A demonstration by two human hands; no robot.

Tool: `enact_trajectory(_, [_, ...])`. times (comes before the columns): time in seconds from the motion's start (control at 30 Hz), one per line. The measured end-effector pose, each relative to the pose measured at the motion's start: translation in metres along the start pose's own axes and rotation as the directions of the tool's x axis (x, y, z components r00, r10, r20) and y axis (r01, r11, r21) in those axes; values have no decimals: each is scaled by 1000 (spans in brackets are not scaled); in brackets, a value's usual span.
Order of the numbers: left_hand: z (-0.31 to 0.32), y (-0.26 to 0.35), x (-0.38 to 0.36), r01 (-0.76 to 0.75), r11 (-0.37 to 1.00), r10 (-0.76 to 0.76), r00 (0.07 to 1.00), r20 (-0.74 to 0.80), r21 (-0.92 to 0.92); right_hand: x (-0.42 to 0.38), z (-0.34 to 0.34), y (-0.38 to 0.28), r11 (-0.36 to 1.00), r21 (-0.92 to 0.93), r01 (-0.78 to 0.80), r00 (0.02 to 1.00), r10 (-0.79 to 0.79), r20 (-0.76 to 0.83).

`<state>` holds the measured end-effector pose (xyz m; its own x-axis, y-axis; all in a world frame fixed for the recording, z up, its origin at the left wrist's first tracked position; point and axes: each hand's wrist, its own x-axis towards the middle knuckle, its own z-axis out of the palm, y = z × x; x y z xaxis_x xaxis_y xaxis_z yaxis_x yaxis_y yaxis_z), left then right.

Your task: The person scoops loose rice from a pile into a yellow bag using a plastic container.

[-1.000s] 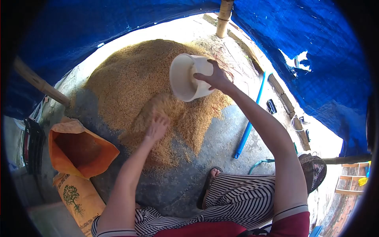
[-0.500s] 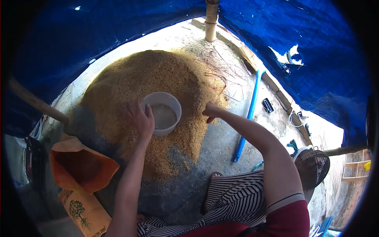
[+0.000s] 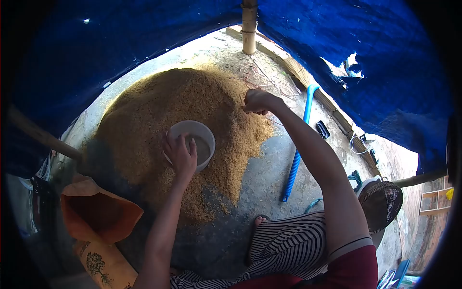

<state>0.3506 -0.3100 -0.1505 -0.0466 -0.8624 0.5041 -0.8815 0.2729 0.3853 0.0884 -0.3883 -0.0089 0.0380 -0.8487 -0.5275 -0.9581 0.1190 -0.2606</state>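
Observation:
A white plastic tub (image 3: 202, 150) stands on a large heap of golden-brown husks or grain (image 3: 159, 96), with pale, cloudy-looking contents at its bottom. My left hand (image 3: 182, 156) grips its near left rim, the fingers bent over the edge and partly inside. Farther up and to the right, my right hand (image 3: 260, 102) is closed in a fist over the right side of the heap, apart from the tub. What that fist holds, if anything, is hidden.
An open orange-brown sack (image 3: 103, 212) stands at the lower left. A blue corrugated hose (image 3: 299, 149) lies on the concrete to the right. Blue tarpaulin (image 3: 144, 33) hangs around, by a bamboo post (image 3: 249, 29). A woven basket (image 3: 382, 202) sits beside my right arm.
My right hand has moved up and away from me over the heap, still closed. My left hand has shifted right over the tub's rim, its fingers more bent. The view has shifted slightly.

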Motion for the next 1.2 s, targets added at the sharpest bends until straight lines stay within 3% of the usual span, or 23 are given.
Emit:
enact_trajectory(0.07, [2, -2, -2, 3, 1000, -3, 1000, 4, -3, -3, -6, -6, 999, 15, 29, 999, -29, 17])
enact_trajectory(0.17, [-1, -3, -1, 14, 999, -13, 999, 29, -38, 3, -2, 9, 991, 127, 49, 993, -34, -115])
enact_trajectory(0.27, [-3, -7, 1, 27, 998, -25, 999, 25, -48, 3, -9, 25, 835, 471, 284, 946, -164, -280])
enact_trajectory(0.4, [-5, -8, 0, 3, 1000, -4, 1000, -4, -17, -7, -25, 29, 914, 315, 257, 836, -46, -547])
enact_trajectory(0.43, [-5, -7, 1, 2, 1000, -2, 1000, -6, -16, -3, -28, 32, 889, 290, 353, 769, -99, -632])
enact_trajectory(0.5, [-5, -5, -1, 18, 1000, -18, 1000, 3, 15, -5, -39, 34, 844, 321, 429, 669, -58, -741])
enact_trajectory(0.53, [-5, -5, -2, 18, 1000, -18, 1000, 2, 21, -2, -42, 38, 773, 340, 536, 566, -29, -824])
enact_trajectory(0.57, [-4, -5, -4, 20, 1000, -20, 1000, 7, 19, -1, -48, 39, 784, 300, 544, 464, 17, -886])
enact_trajectory(0.63, [-4, -6, -4, 21, 1000, -21, 1000, 4, 21, 1, -57, 43, 833, -127, 538, 81, -201, -976])
enact_trajectory(0.67, [-5, -8, -5, 27, 1000, -28, 999, 21, 9, 3, -59, 44, 852, 91, 515, 178, -3, -984])
enact_trajectory(0.7, [-5, -9, -5, 35, 999, -35, 999, 40, -4, 7, -59, 47, 849, 89, 520, 176, -4, -984])
enact_trajectory(0.77, [-5, -14, -5, 59, 998, -59, 997, 56, 7, 22, -54, 66, 949, -170, 264, 40, -187, -982])
enact_trajectory(0.8, [-6, -17, -6, 82, 996, -83, 994, 74, 15, 27, -46, 75, 975, -158, 156, 129, -178, -975])
enact_trajectory(0.87, [-7, -24, -8, 108, 993, -111, 992, 53, 51, 72, -8, 124, 928, -333, -165, 240, -289, -927])
enact_trajectory(0.9, [-9, -27, -8, 132, 988, -135, 990, 33, 80, 84, 7, 129, 980, -58, -191, 534, 54, -844])
enact_trajectory(0.93, [-10, -31, -8, 138, 987, -140, 990, 28, 86, 61, 7, 105, 817, -469, -335, 859, 61, -509])
enact_trajectory(0.97, [-11, -36, -9, 230, 971, -233, 972, 26, 70, 78, 24, 108, 921, -154, -359, 825, 235, -514])
enact_trajectory(1.03, [-1, -54, -16, 334, 941, -335, 942, 15, 53, 70, 32, 71, 988, -35, -147, 872, 113, -477])
enact_trajectory(1.07, [15, -73, -23, 429, 903, -430, 901, 55, 27, 75, 28, 54, 995, -14, -100, 948, 91, -305])
enact_trajectory(1.1, [28, -87, -30, 521, 853, -519, 849, 99, 6, 90, 49, 45, 995, -48, 89, 875, -101, -473])
enact_trajectory(1.13, [33, -95, -34, 533, 846, -531, 842, 92, 10, 77, 49, 14, 987, -40, 159, 925, -163, -344])
enact_trajectory(1.17, [37, -104, -36, 699, 676, -584, 702, 408, -234, 91, 66, 0, 966, 66, 249, 940, -225, -257])
enact_trajectory(1.2, [38, -112, -37, 837, 398, -481, 539, 692, -376, 90, 72, -20, 949, 87, 302, 952, -298, -65])
